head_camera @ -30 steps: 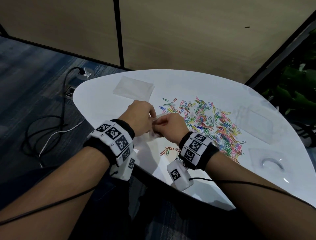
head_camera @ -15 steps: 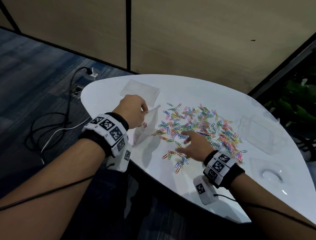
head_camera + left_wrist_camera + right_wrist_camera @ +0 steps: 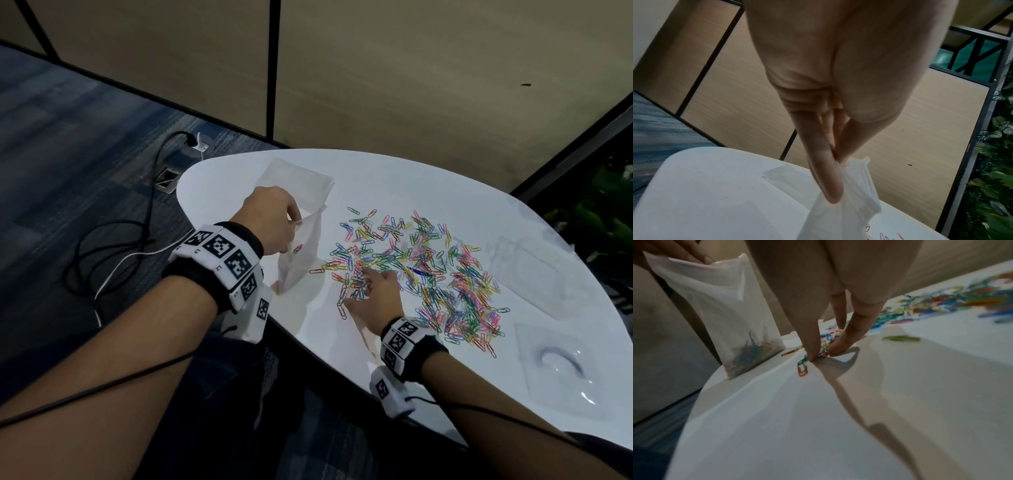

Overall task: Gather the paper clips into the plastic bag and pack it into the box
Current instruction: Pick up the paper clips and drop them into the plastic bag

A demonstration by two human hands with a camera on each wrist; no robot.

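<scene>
A spread of coloured paper clips [image 3: 428, 270] covers the middle of the white table [image 3: 342, 342]. My left hand [image 3: 294, 219] pinches the top edge of a translucent plastic bag [image 3: 301, 253] and holds it upright at the pile's left side. In the left wrist view the hand [image 3: 838, 160] has thumb and fingers closed on the bag [image 3: 851, 203]. Several clips lie in the bottom of the bag [image 3: 748, 352]. My right hand [image 3: 359, 291] is down on the pile's near-left edge. Its thumb and fingertips [image 3: 822, 354] pinch a few clips against the table. A clear box [image 3: 527, 274] lies beyond the pile on the right.
A flat stack of spare bags [image 3: 294, 181] lies at the far left of the table. A clear plastic lid or tray [image 3: 561, 366] sits at the near right. Cables [image 3: 113, 240] run over the carpet to the left. Wall panels stand behind and plants [image 3: 609, 212] are at the right.
My right hand left the bag's mouth, swung right to the pile, then came back to its near-left edge and closed on clips. My left hand kept hold of the bag.
</scene>
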